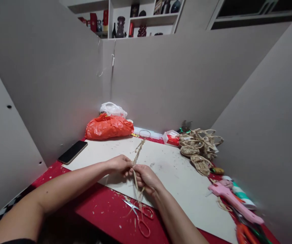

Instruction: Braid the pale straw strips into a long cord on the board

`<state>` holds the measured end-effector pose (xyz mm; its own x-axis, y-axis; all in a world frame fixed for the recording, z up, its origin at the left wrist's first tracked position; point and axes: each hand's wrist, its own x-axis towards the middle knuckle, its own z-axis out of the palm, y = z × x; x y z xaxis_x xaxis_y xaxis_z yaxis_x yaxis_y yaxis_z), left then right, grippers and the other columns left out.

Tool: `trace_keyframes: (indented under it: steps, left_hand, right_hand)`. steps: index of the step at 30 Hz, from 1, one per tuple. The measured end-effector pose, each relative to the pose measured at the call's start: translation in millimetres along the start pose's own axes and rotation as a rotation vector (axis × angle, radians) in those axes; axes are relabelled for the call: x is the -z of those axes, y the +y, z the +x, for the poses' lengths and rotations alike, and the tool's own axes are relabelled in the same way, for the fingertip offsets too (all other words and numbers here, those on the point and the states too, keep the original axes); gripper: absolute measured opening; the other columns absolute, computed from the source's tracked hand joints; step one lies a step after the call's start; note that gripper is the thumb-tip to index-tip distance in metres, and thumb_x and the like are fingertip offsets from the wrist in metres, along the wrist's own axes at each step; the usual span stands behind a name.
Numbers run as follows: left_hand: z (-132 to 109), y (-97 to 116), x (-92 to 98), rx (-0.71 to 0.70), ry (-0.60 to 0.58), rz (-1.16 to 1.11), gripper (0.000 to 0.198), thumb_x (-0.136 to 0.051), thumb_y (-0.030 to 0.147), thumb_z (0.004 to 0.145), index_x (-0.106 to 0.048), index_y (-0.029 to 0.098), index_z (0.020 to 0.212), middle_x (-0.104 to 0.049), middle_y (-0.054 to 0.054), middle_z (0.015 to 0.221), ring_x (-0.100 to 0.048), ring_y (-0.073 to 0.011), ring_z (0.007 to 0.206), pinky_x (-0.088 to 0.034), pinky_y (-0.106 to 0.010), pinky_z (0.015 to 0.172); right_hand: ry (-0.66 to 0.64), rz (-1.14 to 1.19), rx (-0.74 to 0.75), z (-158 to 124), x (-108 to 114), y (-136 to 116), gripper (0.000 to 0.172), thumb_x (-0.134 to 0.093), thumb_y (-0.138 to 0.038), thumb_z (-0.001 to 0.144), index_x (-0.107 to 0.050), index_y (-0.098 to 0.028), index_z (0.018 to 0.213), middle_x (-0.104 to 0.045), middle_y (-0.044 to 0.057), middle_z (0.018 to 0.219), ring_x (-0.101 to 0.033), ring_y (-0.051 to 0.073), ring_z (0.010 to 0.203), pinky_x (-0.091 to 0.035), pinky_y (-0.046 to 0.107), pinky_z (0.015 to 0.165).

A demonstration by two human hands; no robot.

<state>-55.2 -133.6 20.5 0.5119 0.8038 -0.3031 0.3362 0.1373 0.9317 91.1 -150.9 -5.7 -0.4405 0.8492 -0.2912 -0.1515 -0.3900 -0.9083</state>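
A red desk [102, 207] is carrying a white board [176, 173] with a straw braid [138, 153] stretching over it, while red-handled scissors [143, 228], a phone [73, 152] and an orange bag [110, 128] are lying around.

To the right of my right hand [146, 177], open board [178, 181] runs until the coils [198, 146] and pink gun [237, 202] block it. My left hand [121, 165] can slide left as far as the phone [73, 152]. Ahead, the orange bag [109, 127] and wall [158, 84] stop me; nearer, scissors [142, 226] crowd the gap between my forearms.
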Motion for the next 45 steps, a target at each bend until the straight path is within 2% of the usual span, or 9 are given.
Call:
trace_keyframes:
  steps: [4,8,12,16,25,32,39,42,45]
  left_hand:
    - [3,18,37.5,-0.022,0.177,0.271,0.023,-0.049,0.030,0.074,-0.061,0.011,0.076,-0.052,0.001,0.054,-0.044,-0.0075,0.041,-0.037,-0.021,0.045]
    - [16,52,112.7,-0.185,0.687,0.859,0.022,-0.045,0.026,0.078,-0.062,0.012,0.076,-0.063,-0.005,0.072,-0.057,-0.0127,0.064,-0.041,-0.022,0.059]
    - [33,79,187.4,-0.109,0.921,0.982,0.025,-0.041,0.022,0.080,-0.063,0.011,0.088,-0.065,-0.014,0.091,-0.058,-0.0213,0.082,-0.041,-0.030,0.073]
    - [55,76,228.5,-0.004,0.964,1.040,0.026,-0.045,0.026,0.080,-0.062,0.013,0.095,-0.065,-0.016,0.098,-0.058,-0.0243,0.088,-0.040,-0.032,0.077]
    - [109,46,266.6,0.151,0.811,1.089,0.030,-0.049,0.034,0.078,-0.063,0.011,0.091,-0.064,-0.018,0.100,-0.059,-0.0275,0.092,-0.042,-0.031,0.076]
    - [109,31,278.3,0.040,0.799,1.054,0.018,-0.051,0.026,0.076,-0.064,0.015,0.080,-0.065,-0.013,0.092,-0.059,-0.0241,0.085,-0.041,-0.030,0.074]
    - [73,44,247.2,-0.421,0.912,0.915,0.024,-0.031,0.029,0.088,-0.053,0.017,0.086,-0.057,-0.004,0.084,-0.052,-0.0142,0.080,-0.039,-0.025,0.077]
    - [46,49,214.1,-0.638,0.794,0.765,0.023,-0.033,0.031,0.086,-0.048,0.017,0.074,-0.049,0.000,0.070,-0.045,-0.0121,0.067,-0.038,-0.024,0.068]
    - [17,41,180.0,-0.558,0.507,0.743,0.024,-0.036,0.032,0.084,-0.049,0.017,0.071,-0.048,0.001,0.067,-0.044,-0.0112,0.063,-0.036,-0.023,0.062]
  right_hand:
    - [0.028,0.042,0.000,1,1,-3,0.016,-0.057,-0.029,0.066,-0.052,-0.014,0.063,-0.021,-0.013,0.038,-0.009,0.001,0.034,-0.006,0.016,0.033]
    - [0.042,0.027,-0.003,2,0,-5,0.014,-0.057,-0.027,0.065,-0.051,-0.014,0.062,-0.021,-0.013,0.038,-0.011,0.001,0.034,-0.006,0.016,0.033]
    - [0.047,0.014,0.025,5,2,-4,0.016,-0.058,-0.029,0.066,-0.052,-0.015,0.062,-0.021,-0.013,0.037,-0.011,0.002,0.033,-0.007,0.017,0.032]
    - [0.035,0.005,0.033,11,8,0,0.017,-0.057,-0.029,0.067,-0.052,-0.015,0.059,-0.023,-0.012,0.035,-0.011,0.002,0.032,-0.006,0.018,0.032]
    - [-0.006,0.019,-0.004,15,13,-1,0.019,-0.057,-0.031,0.072,-0.054,-0.015,0.062,-0.022,-0.012,0.036,-0.009,0.003,0.032,-0.005,0.019,0.031]
    - [0.031,0.018,-0.037,15,14,3,0.026,-0.058,-0.038,0.075,-0.053,-0.015,0.064,-0.024,-0.011,0.037,-0.011,0.002,0.031,-0.006,0.019,0.032]
    - [0.041,-0.023,-0.073,14,13,5,0.032,-0.058,-0.045,0.076,-0.051,-0.016,0.065,-0.022,-0.012,0.035,-0.009,0.002,0.031,-0.005,0.019,0.033]
    - [0.040,-0.043,-0.067,13,11,6,0.035,-0.059,-0.048,0.075,-0.051,-0.016,0.065,-0.022,-0.012,0.036,-0.009,0.002,0.031,-0.006,0.019,0.033]
    - [0.038,-0.045,-0.066,12,9,5,0.037,-0.062,-0.050,0.071,-0.051,-0.015,0.064,-0.022,-0.012,0.038,-0.010,0.002,0.032,-0.006,0.019,0.032]
